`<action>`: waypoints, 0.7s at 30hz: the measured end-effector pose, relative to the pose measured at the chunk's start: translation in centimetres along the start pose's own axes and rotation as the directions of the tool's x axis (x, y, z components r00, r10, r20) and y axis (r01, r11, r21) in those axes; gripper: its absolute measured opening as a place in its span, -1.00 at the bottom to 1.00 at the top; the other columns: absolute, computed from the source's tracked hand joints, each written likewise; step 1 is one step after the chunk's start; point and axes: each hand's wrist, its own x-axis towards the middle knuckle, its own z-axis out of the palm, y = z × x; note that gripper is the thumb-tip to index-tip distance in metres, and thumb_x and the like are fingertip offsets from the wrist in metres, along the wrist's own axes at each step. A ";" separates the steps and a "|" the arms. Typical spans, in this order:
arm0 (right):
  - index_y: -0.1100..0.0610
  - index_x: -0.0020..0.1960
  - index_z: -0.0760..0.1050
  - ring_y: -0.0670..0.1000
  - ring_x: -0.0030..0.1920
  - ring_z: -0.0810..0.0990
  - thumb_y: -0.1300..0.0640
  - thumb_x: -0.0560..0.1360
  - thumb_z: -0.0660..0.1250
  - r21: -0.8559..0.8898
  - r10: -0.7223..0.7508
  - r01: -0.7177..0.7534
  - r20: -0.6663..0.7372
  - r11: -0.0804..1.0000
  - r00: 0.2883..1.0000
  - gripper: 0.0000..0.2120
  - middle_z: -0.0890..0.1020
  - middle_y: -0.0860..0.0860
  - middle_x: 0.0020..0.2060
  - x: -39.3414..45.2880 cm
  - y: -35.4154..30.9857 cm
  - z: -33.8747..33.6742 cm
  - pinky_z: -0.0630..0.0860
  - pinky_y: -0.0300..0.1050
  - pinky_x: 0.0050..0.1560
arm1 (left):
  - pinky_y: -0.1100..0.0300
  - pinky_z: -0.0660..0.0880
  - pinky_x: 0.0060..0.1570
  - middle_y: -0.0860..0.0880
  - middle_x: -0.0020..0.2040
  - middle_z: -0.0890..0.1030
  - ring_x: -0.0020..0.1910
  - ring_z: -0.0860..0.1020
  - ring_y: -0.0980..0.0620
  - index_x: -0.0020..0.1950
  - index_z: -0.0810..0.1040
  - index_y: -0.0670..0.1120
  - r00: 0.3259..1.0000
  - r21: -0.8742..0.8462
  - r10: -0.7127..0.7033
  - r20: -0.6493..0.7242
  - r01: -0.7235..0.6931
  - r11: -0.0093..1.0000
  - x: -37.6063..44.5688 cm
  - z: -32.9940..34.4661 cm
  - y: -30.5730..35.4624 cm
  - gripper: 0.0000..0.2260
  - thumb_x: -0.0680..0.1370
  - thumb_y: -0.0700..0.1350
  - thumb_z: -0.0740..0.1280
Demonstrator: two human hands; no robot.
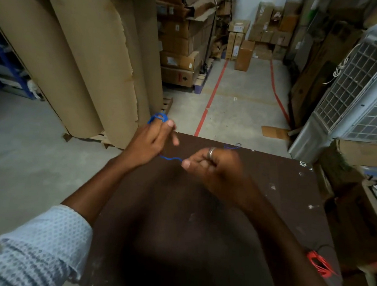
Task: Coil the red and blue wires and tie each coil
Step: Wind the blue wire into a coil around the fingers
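Observation:
The blue wire runs between both hands above the dark brown table. Several turns of it form a small coil wound around the fingers of my left hand, held up over the table's far left corner. My right hand, with a ring on one finger, pinches the wire a short way to the right. The loose tail of the wire trails behind that hand along the table's far edge. The red wire lies as a coil at the table's right edge, apart from both hands.
Large brown cardboard rolls stand on pallets at the left. Stacked cartons line the aisle beyond, with red floor lines. A white grilled appliance and boxes crowd the right side of the table.

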 end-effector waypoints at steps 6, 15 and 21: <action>0.06 -0.12 0.64 0.01 -0.37 0.58 -0.04 0.50 0.46 -0.129 -0.180 0.162 -0.144 0.978 0.973 -0.83 0.65 0.11 -0.34 3.6 -1.4 -5.6 0.56 0.00 -0.31 | 0.15 0.35 -0.30 0.05 -0.49 0.46 -0.47 0.42 0.09 -0.30 0.57 -0.02 0.978 -0.089 -0.031 0.208 0.050 0.995 -2.2 1.4 1.5 -0.30 0.65 0.26 -0.22; 0.08 -0.21 0.59 -0.13 -0.41 0.38 0.11 0.55 0.43 0.128 -0.182 0.213 -0.219 0.969 0.959 -0.84 0.49 0.12 -0.47 9.2 3.5 -4.7 0.34 -0.25 -0.38 | 0.24 0.00 -0.58 0.07 -0.58 0.16 -0.60 0.05 0.12 -0.39 0.38 -0.06 0.916 -0.803 0.080 0.393 0.299 0.516 -1.6 1.4 7.5 -0.34 0.59 0.33 -0.22; 0.15 -0.25 0.57 -0.21 -0.52 0.33 0.09 0.69 0.18 0.277 -0.015 0.048 -0.121 0.960 0.993 -0.61 0.40 -0.06 -0.50 6.6 6.1 2.9 0.26 -0.33 -0.44 | 0.23 -0.01 -0.61 0.03 -0.57 0.22 -0.59 0.02 0.06 -0.24 0.43 -0.12 0.997 -0.970 0.037 0.069 0.058 0.235 1.6 -0.3 8.6 -0.46 0.65 0.18 -0.13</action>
